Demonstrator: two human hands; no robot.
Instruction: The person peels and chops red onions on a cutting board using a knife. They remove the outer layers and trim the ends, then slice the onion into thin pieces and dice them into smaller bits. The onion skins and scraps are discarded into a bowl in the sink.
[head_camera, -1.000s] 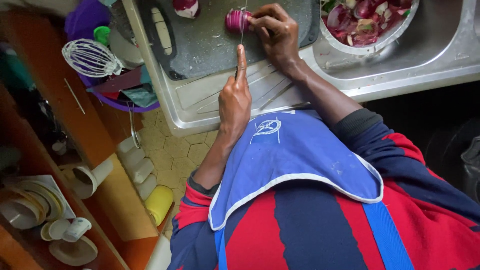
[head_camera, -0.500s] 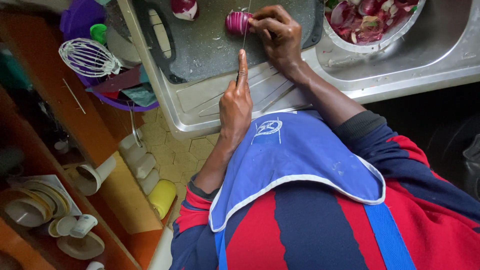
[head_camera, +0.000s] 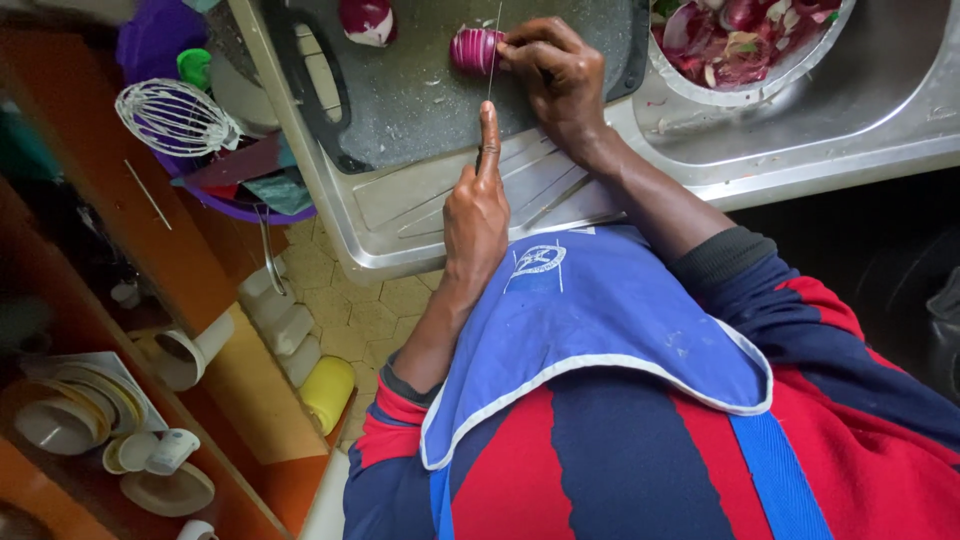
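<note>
The left hand grips a knife, forefinger laid along its spine, blade set in the onion that the right hand's bent fingertips pinch on the board.

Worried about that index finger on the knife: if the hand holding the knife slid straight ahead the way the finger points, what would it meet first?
Probably the red onion half. The left hand points its finger along the knife toward it, with the right hand steadying it just beside. Depth is unclear.
</note>
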